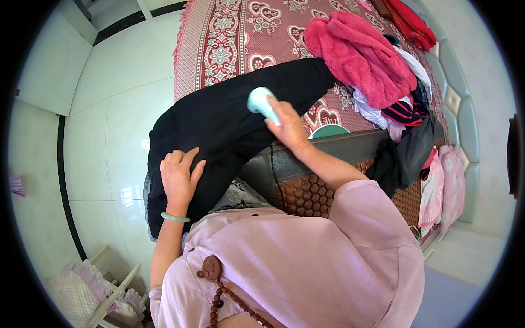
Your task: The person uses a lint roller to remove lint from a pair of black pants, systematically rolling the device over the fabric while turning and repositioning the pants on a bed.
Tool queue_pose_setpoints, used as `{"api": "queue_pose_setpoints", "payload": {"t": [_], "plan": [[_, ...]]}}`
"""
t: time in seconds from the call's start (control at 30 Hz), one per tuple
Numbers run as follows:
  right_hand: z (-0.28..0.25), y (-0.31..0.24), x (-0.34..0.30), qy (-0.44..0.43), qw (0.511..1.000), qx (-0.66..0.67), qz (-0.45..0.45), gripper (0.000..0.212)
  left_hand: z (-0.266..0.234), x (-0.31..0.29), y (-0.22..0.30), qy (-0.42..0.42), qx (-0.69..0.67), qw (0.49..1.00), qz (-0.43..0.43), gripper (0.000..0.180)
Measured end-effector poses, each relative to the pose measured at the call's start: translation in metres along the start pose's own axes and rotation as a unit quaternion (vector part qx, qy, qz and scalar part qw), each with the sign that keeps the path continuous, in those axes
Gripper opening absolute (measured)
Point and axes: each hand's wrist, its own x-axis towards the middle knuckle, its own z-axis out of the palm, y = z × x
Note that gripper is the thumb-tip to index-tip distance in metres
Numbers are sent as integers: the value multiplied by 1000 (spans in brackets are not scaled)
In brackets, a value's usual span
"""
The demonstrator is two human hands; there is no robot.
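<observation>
A long piece of black clothing (202,121), apparently trousers, lies across my lap and reaches onto the bed's near edge. My right hand (289,126) grips a mint-green fabric shaver (259,100) by its handle, with the round head against the black cloth. From under that hand a thin black cord (276,180) hangs toward my lap. On the cloth nearer to me, my left hand (179,177) lies flat with its fingers spread. A jade-coloured bangle (175,217) circles the left wrist.
A pink fluffy garment (361,54) tops a heap of clothes at the right of the patterned bedspread (224,44). A green round-edged object (329,130) rests by the brown bed edge (350,143). Pink pillows (451,186) lean at far right; tiled floor (131,120) is left.
</observation>
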Motion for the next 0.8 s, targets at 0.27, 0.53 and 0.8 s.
{"api": "queue_pose_setpoints", "payload": {"t": [0.27,0.53,0.8], "plan": [[-50,125,13,122,972,-172,107,79,2,2,-6,24,-14,999,20,31],[-5,62,81,34,990,-70,117,69,2,2,-10,7,-20,1000,11,30],[108,-82,102,-129,986,57,-91,74,1,3,-11,5,-16,1000,15,32]]}}
